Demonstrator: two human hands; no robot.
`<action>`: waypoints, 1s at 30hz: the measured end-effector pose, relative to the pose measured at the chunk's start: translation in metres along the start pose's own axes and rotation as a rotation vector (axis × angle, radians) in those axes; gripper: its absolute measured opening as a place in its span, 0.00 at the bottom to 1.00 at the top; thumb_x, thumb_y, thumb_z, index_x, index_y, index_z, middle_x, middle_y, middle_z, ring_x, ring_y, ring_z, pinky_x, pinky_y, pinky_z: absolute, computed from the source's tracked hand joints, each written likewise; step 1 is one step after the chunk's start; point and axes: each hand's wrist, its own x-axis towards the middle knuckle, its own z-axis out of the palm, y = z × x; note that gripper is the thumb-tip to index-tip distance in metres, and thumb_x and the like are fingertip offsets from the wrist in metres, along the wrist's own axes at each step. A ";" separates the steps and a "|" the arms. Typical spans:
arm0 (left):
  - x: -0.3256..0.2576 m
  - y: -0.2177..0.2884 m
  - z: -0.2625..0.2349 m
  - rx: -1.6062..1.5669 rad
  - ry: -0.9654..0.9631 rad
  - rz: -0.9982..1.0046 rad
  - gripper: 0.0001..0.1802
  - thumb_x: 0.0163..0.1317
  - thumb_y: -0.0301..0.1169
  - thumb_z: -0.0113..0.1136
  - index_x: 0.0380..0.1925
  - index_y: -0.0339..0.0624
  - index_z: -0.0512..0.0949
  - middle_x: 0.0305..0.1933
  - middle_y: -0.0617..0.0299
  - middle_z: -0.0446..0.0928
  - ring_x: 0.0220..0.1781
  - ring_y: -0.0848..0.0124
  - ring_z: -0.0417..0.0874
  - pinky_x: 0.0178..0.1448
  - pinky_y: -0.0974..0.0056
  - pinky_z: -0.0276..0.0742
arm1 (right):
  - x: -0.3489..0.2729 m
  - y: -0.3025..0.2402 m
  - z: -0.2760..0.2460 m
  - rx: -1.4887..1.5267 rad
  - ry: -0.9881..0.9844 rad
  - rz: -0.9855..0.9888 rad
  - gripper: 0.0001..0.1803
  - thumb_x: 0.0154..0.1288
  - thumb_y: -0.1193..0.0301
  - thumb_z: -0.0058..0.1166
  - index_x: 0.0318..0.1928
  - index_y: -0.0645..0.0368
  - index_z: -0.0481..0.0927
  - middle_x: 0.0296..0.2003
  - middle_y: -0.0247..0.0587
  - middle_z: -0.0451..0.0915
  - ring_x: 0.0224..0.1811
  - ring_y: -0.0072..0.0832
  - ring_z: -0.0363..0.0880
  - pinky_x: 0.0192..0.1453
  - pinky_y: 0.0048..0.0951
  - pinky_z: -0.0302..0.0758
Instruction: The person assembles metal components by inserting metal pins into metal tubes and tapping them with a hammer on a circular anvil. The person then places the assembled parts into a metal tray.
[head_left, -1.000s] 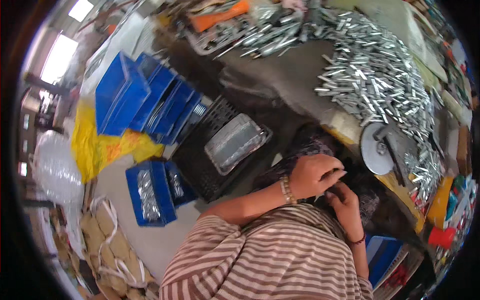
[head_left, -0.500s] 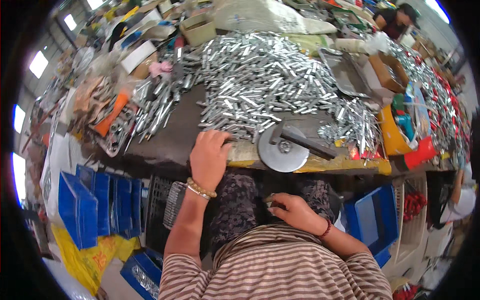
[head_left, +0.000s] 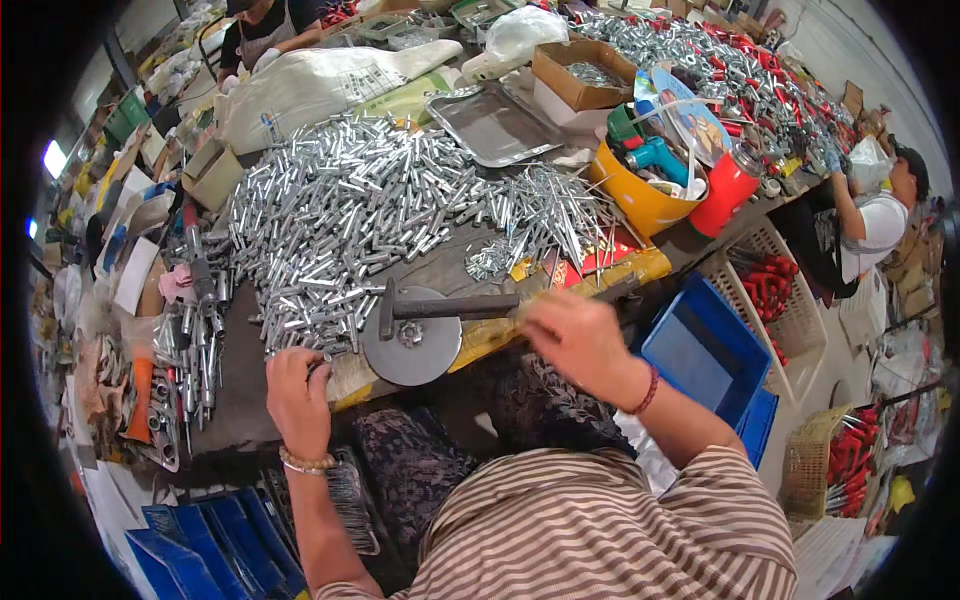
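Note:
My left hand [head_left: 298,400] is closed at the table's front edge, beside the pile of short silvery metal tubes [head_left: 340,210]. Between its thumb and fingertips shows the shiny end of a small metal tube [head_left: 324,358]. A hammer [head_left: 450,308] lies with its head on a round grey metal disc [head_left: 425,355], its handle pointing right. My right hand [head_left: 585,345] is at the end of that handle, fingers bent and blurred; whether they grip it is hidden. A small pale piece [head_left: 485,424] shows over my lap.
Behind the tubes lies a metal tray [head_left: 495,125]. An orange-yellow tub [head_left: 632,190] of tools and a red container [head_left: 727,190] stand right. Blue bins [head_left: 715,345] flank my legs. Hand tools [head_left: 190,350] lie left. Two people [head_left: 870,215] work nearby.
The view has swung to the right. My right hand has risen from my lap to the hammer handle. My left hand has drawn back from the pile's edge, its fingers now curled in.

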 end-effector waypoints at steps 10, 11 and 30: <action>0.000 0.068 0.018 -0.177 -0.098 0.140 0.07 0.60 0.25 0.70 0.38 0.39 0.83 0.41 0.55 0.81 0.47 0.51 0.80 0.53 0.53 0.76 | 0.038 0.068 -0.015 -0.427 -0.229 -0.235 0.12 0.55 0.75 0.65 0.41 0.54 0.84 0.40 0.38 0.77 0.47 0.39 0.81 0.51 0.40 0.80; 0.000 0.069 0.021 -0.178 -0.111 0.167 0.08 0.59 0.24 0.71 0.38 0.38 0.84 0.40 0.54 0.81 0.46 0.51 0.80 0.53 0.54 0.76 | 0.043 0.067 -0.015 -0.431 -0.254 -0.272 0.12 0.55 0.74 0.65 0.41 0.54 0.83 0.40 0.38 0.77 0.48 0.39 0.81 0.52 0.41 0.80; -0.012 0.056 0.032 -0.305 -0.039 0.017 0.07 0.61 0.27 0.72 0.39 0.41 0.88 0.40 0.58 0.79 0.45 0.56 0.81 0.49 0.55 0.77 | 0.038 -0.033 0.073 0.034 -0.195 -0.409 0.04 0.57 0.75 0.60 0.34 0.55 0.82 0.36 0.38 0.76 0.42 0.38 0.79 0.49 0.39 0.77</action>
